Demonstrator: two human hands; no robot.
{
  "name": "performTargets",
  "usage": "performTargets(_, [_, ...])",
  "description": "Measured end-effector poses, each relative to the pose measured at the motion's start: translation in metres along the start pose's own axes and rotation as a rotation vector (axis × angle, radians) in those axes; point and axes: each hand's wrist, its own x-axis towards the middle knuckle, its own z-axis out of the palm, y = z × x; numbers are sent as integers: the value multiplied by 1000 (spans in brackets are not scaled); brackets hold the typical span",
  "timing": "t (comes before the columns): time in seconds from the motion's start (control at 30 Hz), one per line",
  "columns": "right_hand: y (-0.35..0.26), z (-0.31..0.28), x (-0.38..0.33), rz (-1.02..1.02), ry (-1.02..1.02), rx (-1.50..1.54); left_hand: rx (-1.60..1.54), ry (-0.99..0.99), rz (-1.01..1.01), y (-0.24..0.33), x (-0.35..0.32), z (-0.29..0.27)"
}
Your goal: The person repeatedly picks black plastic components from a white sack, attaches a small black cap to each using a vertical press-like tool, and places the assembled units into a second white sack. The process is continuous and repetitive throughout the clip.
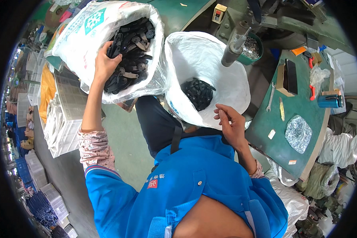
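Observation:
My left hand (pixel 106 63) reaches into the mouth of a white woven bag (pixel 73 45) at the left, full of loose black parts (pixel 137 51), some with round grey discs. Its thumb and fingers are closed on a black part (pixel 114 47) at the heap's near side. A second white bag (pixel 194 43) stands open in front of me, with a smaller pile of black parts (pixel 199 93) at its bottom. Over that bag's near right rim hovers my right hand (pixel 231 125), fingers loosely bent and apart, holding nothing visible.
A machine with a metal column (pixel 236 49) overhangs the second bag, beside a green cup of small metal pieces (pixel 252 47). On the green table at right lie a wrench (pixel 271 97), a knife (pixel 282 109), a phone (pixel 291 77) and a bag of rivet-like pieces (pixel 298 134). White crates (pixel 69 115) stand left.

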Motion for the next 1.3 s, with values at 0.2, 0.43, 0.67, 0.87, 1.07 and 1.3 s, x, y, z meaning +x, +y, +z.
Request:
performTargets(0.2, [-3, 4, 0, 10, -8, -1, 25, -83, -33, -14, -8, 20])
performTargets(0.43, [-3, 4, 1, -19, -12, -10, 479, -203, 84, 12, -21, 47])
performTargets(0.67, [-4, -1, -2, -4, -3, -20, 220, -65, 126, -11, 0, 24])
performTargets(0.87, [0, 1, 2, -24, -30, -39, -291, 31, -122, 13, 3, -8])
performTargets(1.07, [-3, 6, 5, -13, -36, -30, -860, 83, -286, 8, -7, -11])
performTargets(1.3, [0, 10, 5, -14, -55, -24, -1352, 1, -328, 33, -39, -5])
